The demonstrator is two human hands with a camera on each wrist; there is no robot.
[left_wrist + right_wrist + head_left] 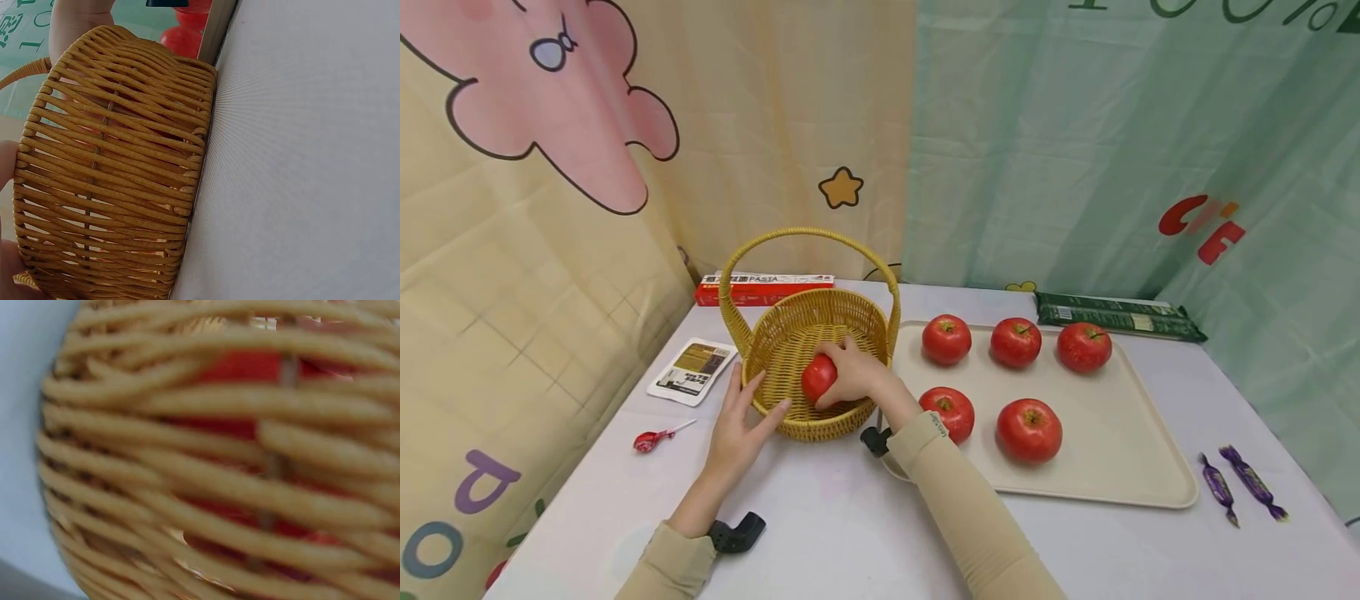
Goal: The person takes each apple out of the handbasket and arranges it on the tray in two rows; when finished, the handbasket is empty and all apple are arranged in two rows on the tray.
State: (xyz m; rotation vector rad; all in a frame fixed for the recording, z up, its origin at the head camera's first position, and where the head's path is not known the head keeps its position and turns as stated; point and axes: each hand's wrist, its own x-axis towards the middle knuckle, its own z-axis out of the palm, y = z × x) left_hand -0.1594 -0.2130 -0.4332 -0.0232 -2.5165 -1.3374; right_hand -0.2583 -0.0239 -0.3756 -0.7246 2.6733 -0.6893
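Note:
A yellow wicker basket (816, 429) with a tall arched handle stands on the table. Inside it, my right hand (853, 375) grips a red apple (818, 378), fingers over the top and thumb at the near side. Red shows through the weave (300, 487) in the right wrist view. My left hand (735, 433), thumb and fingers spread, touches the basket's near left rim; two of its fingers (7, 162) appear at the edge of the left wrist view. Right of the basket, several red apples (1030, 430) sit on a beige tray (1120, 450).
Behind the basket lies a red and white pasta box (763, 290). A white packet (692, 372) and a red lollipop (653, 440) are on the left. Green packages (1120, 317) lie behind the tray, and two purple wrapped candies (1253, 482) at its right.

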